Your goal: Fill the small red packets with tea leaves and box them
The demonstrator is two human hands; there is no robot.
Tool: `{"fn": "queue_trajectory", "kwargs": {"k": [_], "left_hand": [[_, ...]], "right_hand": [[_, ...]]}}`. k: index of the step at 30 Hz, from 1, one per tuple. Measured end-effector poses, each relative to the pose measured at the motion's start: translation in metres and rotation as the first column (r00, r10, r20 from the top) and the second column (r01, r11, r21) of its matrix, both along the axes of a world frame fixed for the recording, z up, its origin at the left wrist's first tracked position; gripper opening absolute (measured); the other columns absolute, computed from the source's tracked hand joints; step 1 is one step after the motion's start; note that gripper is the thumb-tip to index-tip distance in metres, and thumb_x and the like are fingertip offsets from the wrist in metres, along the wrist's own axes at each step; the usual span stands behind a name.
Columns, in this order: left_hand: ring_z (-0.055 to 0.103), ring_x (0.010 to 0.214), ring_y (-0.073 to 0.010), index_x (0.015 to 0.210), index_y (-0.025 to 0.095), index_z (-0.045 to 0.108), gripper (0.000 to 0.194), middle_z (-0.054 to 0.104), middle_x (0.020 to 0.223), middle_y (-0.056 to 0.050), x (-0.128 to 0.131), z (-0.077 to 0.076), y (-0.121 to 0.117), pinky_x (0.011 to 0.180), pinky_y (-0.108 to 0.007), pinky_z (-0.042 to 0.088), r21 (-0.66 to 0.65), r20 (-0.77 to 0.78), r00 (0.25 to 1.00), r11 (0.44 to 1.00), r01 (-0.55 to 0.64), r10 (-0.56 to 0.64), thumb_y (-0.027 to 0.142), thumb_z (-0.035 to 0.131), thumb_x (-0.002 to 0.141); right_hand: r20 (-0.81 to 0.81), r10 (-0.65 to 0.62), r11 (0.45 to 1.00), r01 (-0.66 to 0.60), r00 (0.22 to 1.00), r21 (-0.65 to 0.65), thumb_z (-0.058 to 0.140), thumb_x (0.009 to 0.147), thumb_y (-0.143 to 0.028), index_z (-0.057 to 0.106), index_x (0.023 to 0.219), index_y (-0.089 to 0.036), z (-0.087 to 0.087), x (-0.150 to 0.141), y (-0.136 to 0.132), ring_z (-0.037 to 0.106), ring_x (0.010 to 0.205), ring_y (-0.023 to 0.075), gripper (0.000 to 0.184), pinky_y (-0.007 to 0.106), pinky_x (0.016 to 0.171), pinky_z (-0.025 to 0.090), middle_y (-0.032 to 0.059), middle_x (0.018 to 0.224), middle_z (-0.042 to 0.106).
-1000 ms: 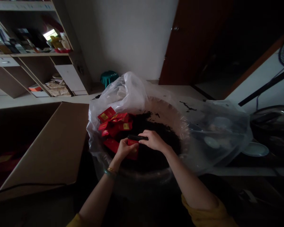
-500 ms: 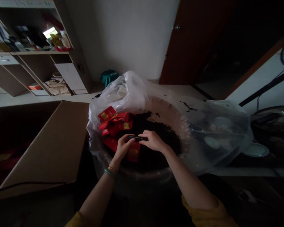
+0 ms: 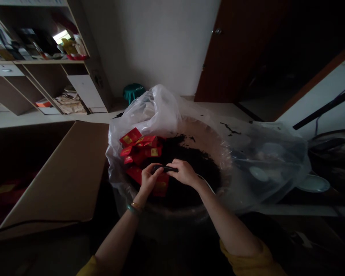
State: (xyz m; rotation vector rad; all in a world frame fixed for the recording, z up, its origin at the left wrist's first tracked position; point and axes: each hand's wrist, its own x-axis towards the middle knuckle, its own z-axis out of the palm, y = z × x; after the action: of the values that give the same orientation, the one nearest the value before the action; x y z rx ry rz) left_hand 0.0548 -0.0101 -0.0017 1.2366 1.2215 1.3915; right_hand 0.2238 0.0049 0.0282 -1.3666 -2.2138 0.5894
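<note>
My left hand point(image 3: 148, 178) and my right hand point(image 3: 185, 172) grip the two ends of a slim black bar-like object point(image 3: 167, 168), whose exact kind I cannot make out. It is held level above a wide round tub point(image 3: 224, 168) lined with clear plastic. Dark loose leaves point(image 3: 201, 166), like tea, fill much of the tub. Several red packets with gold labels point(image 3: 145, 147) are heaped on its left side, and another red packet point(image 3: 161, 185) lies just below my hands. A thin pale line, perhaps a cord, shows by my right wrist.
An open cardboard box point(image 3: 57, 172) with red packets inside stands at the left. Clear plastic sheeting point(image 3: 264, 161) spreads right of the tub, near a pale dish point(image 3: 314, 183). Behind are a green-covered bin point(image 3: 133, 92), a shelf unit point(image 3: 86, 90) and a brown door point(image 3: 227, 50).
The black object has tilted and turned slightly between my fingers, while both hands stay over the tub. The pale line by my right wrist has come into sight.
</note>
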Motion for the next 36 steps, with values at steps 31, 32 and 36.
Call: {"fn": "queue_trajectory", "kwargs": {"k": [31,32,36], "left_hand": [[0.044,0.045,-0.0073,0.064,0.014,0.062,0.040,0.055,0.052,0.004,-0.001,-0.011,0.006,0.044,-0.019,0.034,-0.217,0.237,0.971,0.973,0.077,-0.024,0.053,0.072,0.064],[0.047,0.047,-0.0085,0.066,0.014,0.064,0.040,0.057,0.054,0.003,-0.001,-0.013,0.005,0.045,-0.020,0.035,-0.205,0.212,0.977,0.976,0.068,-0.024,0.054,0.070,0.066],[0.063,0.079,-0.0191,0.102,0.015,0.067,0.043,0.069,0.097,-0.009,0.000,-0.017,0.000,0.066,-0.028,0.049,0.093,0.041,0.990,0.986,-0.141,0.137,0.052,0.051,0.084]], "right_hand": [[-0.335,-0.114,0.993,0.116,0.935,-0.014,0.060,0.084,-0.032,0.073,0.088,-0.022,-0.014,-0.019,0.003,0.065,0.075,0.0161,0.017,0.029,0.073,0.051,0.0036,0.085,0.072],[-0.344,-0.132,0.990,0.139,0.930,-0.004,0.059,0.084,-0.031,0.073,0.082,-0.022,-0.015,-0.021,0.005,0.066,0.076,0.0172,0.017,0.029,0.074,0.051,0.0042,0.083,0.072],[-0.422,-0.359,0.933,0.337,0.832,-0.129,0.055,0.084,-0.038,0.073,0.085,-0.018,-0.023,-0.008,0.025,0.067,0.068,0.0207,0.027,0.032,0.065,0.055,0.0067,0.076,0.071]]}}
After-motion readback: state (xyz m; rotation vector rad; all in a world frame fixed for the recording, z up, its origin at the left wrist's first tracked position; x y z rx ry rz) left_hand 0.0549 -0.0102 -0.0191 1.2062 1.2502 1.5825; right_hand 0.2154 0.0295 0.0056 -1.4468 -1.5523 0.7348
